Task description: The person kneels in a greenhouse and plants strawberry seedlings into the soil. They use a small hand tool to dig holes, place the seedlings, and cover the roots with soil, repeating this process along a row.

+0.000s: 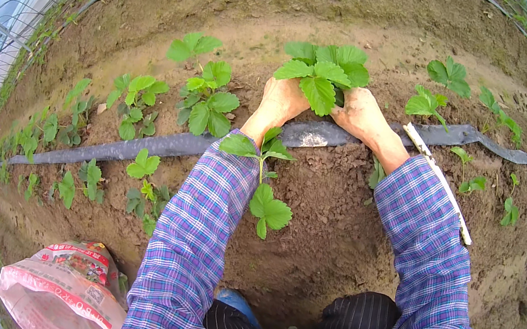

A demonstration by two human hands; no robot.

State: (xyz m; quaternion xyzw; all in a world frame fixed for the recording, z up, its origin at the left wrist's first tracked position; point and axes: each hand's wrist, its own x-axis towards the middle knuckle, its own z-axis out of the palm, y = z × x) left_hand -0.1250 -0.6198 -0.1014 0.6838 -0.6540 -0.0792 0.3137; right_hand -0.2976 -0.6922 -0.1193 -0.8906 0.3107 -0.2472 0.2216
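Observation:
My left hand [285,97] and my right hand [357,111] reach in from either side to the base of a strawberry plant [328,73] with broad green leaves. The leaves cover most of my fingers, so their grip on the plant is hidden. My right thumb shows at the edge of the lowest leaves. Just in front of my hands a flat dark drip hose [318,135] runs across the soil bed, with a pale dirt patch on it. Another strawberry plant [271,207] stands nearer to me, its upper leaves overlapping my left sleeve.
A white stick [440,183] lies across the hose beside my right forearm. More strawberry plants [211,103] grow along both sides of the hose. At lower left stands a printed plastic bag [66,283]. Wire-like framing [21,1] lines the far left.

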